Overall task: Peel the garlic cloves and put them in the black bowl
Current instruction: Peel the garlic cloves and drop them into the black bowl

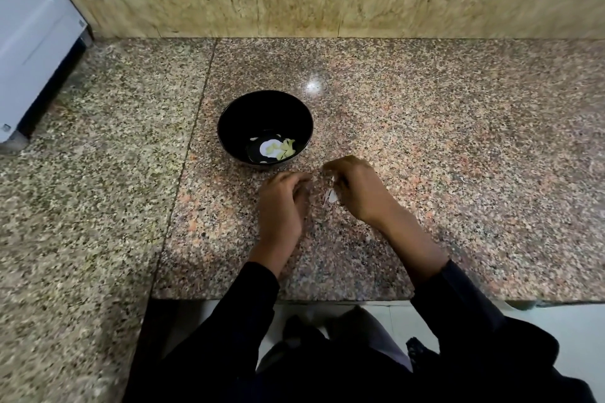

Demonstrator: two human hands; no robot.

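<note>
black bowl (pixel 265 114) ahead, bare counter (pixel 458 141) right

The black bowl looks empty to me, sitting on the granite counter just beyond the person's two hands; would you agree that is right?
Not quite: the black bowl is not empty. The head view shows a few pale peeled garlic pieces in its bottom. The rest holds: it sits on the granite counter just beyond the left hand and right hand.

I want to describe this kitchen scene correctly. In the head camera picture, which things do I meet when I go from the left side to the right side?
White appliance → black bowl with peeled garlic cloves inside → left hand → white garlic piece → right hand, all over the granite counter.
</note>
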